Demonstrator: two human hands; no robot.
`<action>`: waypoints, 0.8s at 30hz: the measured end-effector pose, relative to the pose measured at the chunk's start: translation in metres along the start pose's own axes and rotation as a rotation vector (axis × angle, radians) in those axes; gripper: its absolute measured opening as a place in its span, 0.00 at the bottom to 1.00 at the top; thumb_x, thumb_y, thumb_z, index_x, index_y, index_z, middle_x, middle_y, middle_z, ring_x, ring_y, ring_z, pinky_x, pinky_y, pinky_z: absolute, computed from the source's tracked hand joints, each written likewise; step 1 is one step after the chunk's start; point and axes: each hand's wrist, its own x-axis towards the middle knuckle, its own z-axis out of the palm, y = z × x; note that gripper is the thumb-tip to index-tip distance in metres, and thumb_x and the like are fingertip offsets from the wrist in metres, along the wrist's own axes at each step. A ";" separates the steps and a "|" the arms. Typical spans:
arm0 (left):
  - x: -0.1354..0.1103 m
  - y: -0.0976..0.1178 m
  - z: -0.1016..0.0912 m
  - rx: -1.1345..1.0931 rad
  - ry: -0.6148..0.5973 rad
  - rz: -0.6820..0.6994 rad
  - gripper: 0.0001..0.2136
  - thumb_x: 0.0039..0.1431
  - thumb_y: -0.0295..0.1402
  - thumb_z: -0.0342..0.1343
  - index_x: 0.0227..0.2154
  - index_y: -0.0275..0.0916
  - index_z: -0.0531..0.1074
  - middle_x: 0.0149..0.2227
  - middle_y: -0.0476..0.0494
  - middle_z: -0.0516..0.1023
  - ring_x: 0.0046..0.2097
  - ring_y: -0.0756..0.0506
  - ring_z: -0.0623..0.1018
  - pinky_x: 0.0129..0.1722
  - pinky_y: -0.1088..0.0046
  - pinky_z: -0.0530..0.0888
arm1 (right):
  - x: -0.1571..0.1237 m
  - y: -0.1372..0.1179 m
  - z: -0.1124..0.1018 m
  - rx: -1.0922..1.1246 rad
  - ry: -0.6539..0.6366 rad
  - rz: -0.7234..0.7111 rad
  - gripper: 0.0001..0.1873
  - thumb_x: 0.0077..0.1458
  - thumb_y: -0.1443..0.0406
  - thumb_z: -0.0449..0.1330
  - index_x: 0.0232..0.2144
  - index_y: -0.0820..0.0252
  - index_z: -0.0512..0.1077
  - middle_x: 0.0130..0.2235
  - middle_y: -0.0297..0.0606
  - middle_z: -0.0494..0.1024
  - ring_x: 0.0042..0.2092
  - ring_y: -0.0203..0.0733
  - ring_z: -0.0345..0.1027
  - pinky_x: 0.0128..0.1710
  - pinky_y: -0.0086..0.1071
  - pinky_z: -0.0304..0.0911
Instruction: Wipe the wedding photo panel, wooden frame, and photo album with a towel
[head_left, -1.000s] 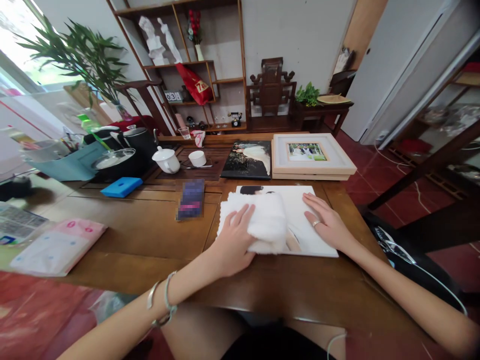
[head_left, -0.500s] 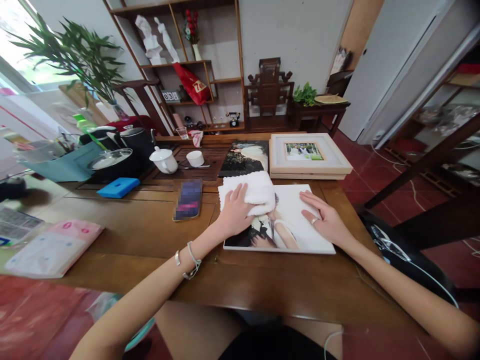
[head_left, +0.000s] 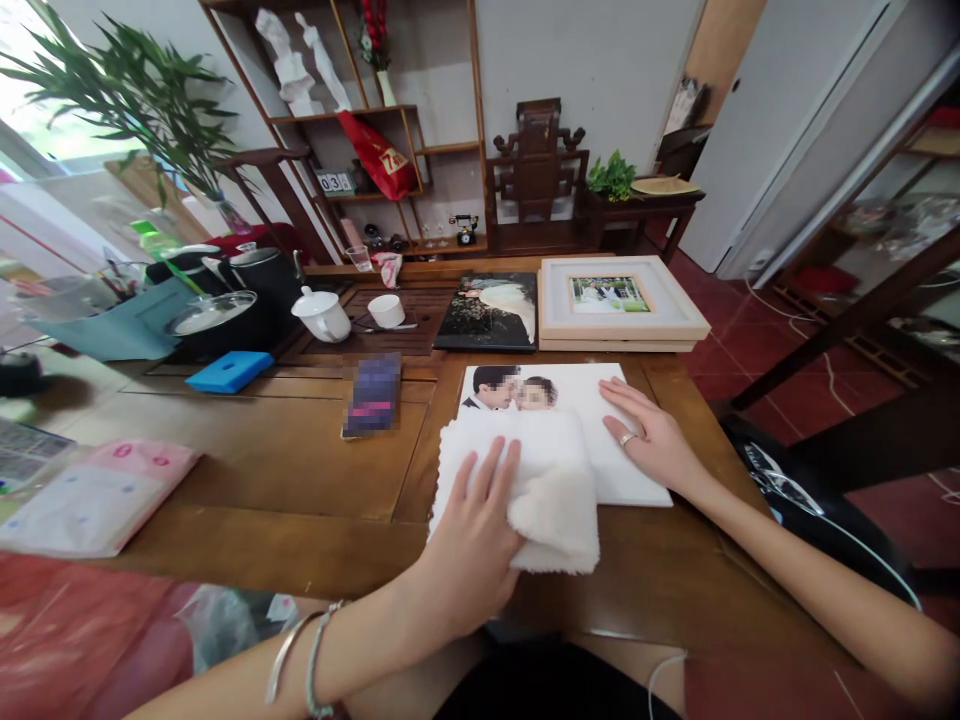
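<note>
A white cloth [head_left: 559,500], fluffy and folded, lies over the lower left part of a white photo panel [head_left: 585,390] and hangs past its near edge. My left hand [head_left: 480,530] is on the cloth, fingers stretched over the top and the thumb hidden, holding it against the panel. The panel carries a printed picture of two people, whose lower part the cloth covers. At the panel's right side my right hand [head_left: 651,435] rests with fingers spread flat on its surface, a ring on one finger.
On the wooden table [head_left: 315,470], a dark photo panel [head_left: 487,312] and stacked light wooden frames [head_left: 622,332] lie beyond the panel. To the left are a phone-like item [head_left: 373,395], a blue block [head_left: 229,371], a white lidded cup [head_left: 321,315] and a packet [head_left: 101,495].
My left hand has drawn the cloth down toward me, over the panel's near edge, uncovering the picture's upper part. My right hand has stayed in place.
</note>
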 end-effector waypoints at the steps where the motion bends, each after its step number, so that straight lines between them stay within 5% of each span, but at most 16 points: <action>1: 0.003 -0.004 0.000 0.003 -0.003 -0.002 0.25 0.52 0.32 0.59 0.55 0.35 0.71 0.68 0.21 0.49 0.68 0.22 0.50 0.62 0.40 0.56 | 0.000 0.000 0.000 -0.004 0.000 -0.003 0.23 0.59 0.62 0.56 0.56 0.58 0.71 0.61 0.45 0.70 0.65 0.51 0.58 0.66 0.53 0.52; 6: 0.047 -0.045 0.004 0.063 0.014 -0.135 0.17 0.55 0.31 0.57 0.48 0.37 0.77 0.67 0.29 0.54 0.68 0.26 0.53 0.63 0.44 0.56 | 0.000 0.003 0.001 -0.013 0.005 -0.009 0.22 0.59 0.62 0.56 0.55 0.59 0.71 0.61 0.46 0.70 0.65 0.51 0.58 0.66 0.53 0.53; 12: 0.090 -0.081 0.007 0.118 0.070 -0.235 0.21 0.59 0.32 0.55 0.56 0.43 0.71 0.67 0.32 0.55 0.67 0.26 0.55 0.61 0.44 0.58 | 0.000 0.005 0.000 -0.001 0.008 -0.006 0.22 0.59 0.62 0.56 0.55 0.57 0.71 0.61 0.45 0.70 0.65 0.51 0.58 0.66 0.54 0.53; 20: 0.050 -0.057 0.003 0.078 0.002 -0.154 0.13 0.56 0.28 0.56 0.44 0.34 0.78 0.68 0.26 0.52 0.68 0.24 0.51 0.63 0.43 0.55 | -0.001 0.002 0.001 0.005 0.010 -0.007 0.22 0.59 0.62 0.56 0.55 0.58 0.72 0.60 0.46 0.71 0.65 0.51 0.58 0.66 0.53 0.53; 24: 0.017 -0.029 0.001 0.020 -0.012 -0.068 0.22 0.55 0.28 0.57 0.54 0.34 0.72 0.68 0.24 0.48 0.68 0.23 0.49 0.63 0.40 0.54 | -0.002 0.000 0.002 0.010 0.006 0.012 0.22 0.59 0.62 0.56 0.55 0.58 0.72 0.61 0.45 0.70 0.65 0.50 0.58 0.66 0.53 0.52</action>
